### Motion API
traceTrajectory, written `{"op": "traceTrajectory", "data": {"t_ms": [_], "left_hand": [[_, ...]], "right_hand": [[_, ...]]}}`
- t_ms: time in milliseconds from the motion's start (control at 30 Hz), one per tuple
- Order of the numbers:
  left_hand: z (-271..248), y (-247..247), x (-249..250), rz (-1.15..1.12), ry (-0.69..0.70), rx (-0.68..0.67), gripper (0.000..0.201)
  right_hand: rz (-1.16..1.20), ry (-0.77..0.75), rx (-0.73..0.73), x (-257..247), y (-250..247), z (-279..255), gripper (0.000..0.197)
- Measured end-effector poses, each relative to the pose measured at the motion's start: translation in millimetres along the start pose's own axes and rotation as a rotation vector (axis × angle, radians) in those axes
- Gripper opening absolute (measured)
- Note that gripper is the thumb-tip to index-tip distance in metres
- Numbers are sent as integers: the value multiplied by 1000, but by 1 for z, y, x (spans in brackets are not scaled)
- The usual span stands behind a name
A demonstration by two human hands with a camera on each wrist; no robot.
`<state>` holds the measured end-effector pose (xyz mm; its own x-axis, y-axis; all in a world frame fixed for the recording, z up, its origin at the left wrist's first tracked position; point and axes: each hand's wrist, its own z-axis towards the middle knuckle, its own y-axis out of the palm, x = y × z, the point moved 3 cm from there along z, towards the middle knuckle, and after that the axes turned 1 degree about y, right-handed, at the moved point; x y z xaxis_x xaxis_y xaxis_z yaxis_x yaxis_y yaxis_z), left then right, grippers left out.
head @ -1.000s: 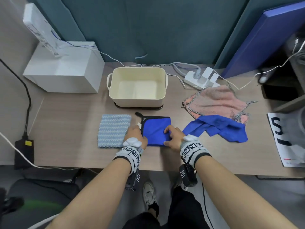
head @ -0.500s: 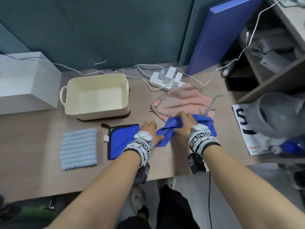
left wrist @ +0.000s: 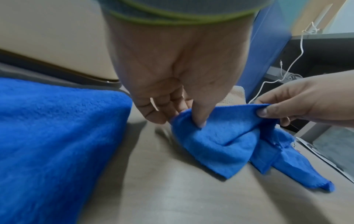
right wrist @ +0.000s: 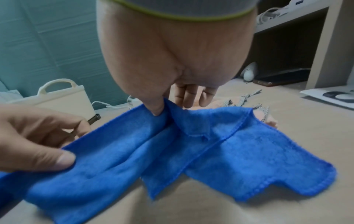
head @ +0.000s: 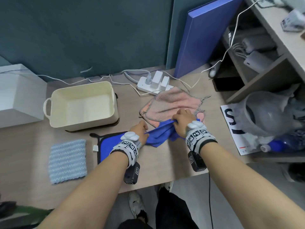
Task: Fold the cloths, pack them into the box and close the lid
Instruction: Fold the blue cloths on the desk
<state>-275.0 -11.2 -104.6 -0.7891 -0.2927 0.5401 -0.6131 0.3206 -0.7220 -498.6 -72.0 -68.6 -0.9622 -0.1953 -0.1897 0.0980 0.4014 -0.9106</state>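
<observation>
A crumpled blue cloth (head: 159,134) (left wrist: 226,141) (right wrist: 172,151) hangs just above the table between my hands. My left hand (head: 140,132) (left wrist: 189,119) pinches its left edge. My right hand (head: 181,121) (right wrist: 162,109) pinches its top edge further right. A folded blue cloth with black trim (head: 107,144) (left wrist: 47,136) lies by my left wrist. Left of it lies a folded light-blue cloth (head: 67,161). A pink cloth (head: 173,104) is spread out behind my right hand. The cream box (head: 113,103) stands open and empty at the back left, on a dark flat piece.
A white power strip (head: 153,83) with cables sits behind the pink cloth. A white box (head: 18,95) stands at the far left. A blue board (head: 203,33) leans at the back. Shelves (head: 264,71) and a magazine (head: 234,129) crowd the right side.
Both hands left the folded black-trimmed cloth, moved right and took hold of the crumpled blue cloth. They have since drawn apart, stretching it. The head view swung right.
</observation>
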Motion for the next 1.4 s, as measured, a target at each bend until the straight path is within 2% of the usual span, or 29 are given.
{"op": "traceTrajectory", "data": {"t_ms": [67, 167, 300, 400, 500, 633, 733, 800, 867, 1133, 1233, 1400], "left_hand": [[2, -10, 2, 15, 28, -18, 13], [1, -33, 15, -9, 63, 24, 17], [-7, -82, 47, -87, 192, 147, 13], [-26, -136, 80, -53, 346, 248, 3], [-40, -178, 107, -44, 415, 351, 4], [-59, -218, 137, -118, 471, 382, 14], [-65, -237, 147, -216, 501, 400, 19], [-65, -244, 149, -261, 495, 404, 18], [-63, -247, 150, -288, 475, 410, 15], [-33, -241, 156, -265, 357, 440, 17], [-23, -241, 160, -241, 351, 462, 17], [-23, -237, 157, -154, 336, 443, 14]], "right_hand": [[7, 26, 5, 6, -13, -1, 26], [35, 76, 28, 13, -41, -12, 24], [73, 142, 78, 22, -82, -31, 18], [56, 157, 163, 24, -122, -51, 14], [27, 177, 221, 22, -159, -68, 6], [56, 206, 296, 9, -205, -89, 8], [91, 208, 323, 8, -230, -95, 24], [119, 224, 359, 11, -243, -95, 28], [169, 226, 389, 14, -249, -93, 24], [288, 200, 439, 30, -261, -54, 20], [313, 179, 437, 44, -263, -37, 16], [348, 142, 438, 37, -265, -48, 11]]}}
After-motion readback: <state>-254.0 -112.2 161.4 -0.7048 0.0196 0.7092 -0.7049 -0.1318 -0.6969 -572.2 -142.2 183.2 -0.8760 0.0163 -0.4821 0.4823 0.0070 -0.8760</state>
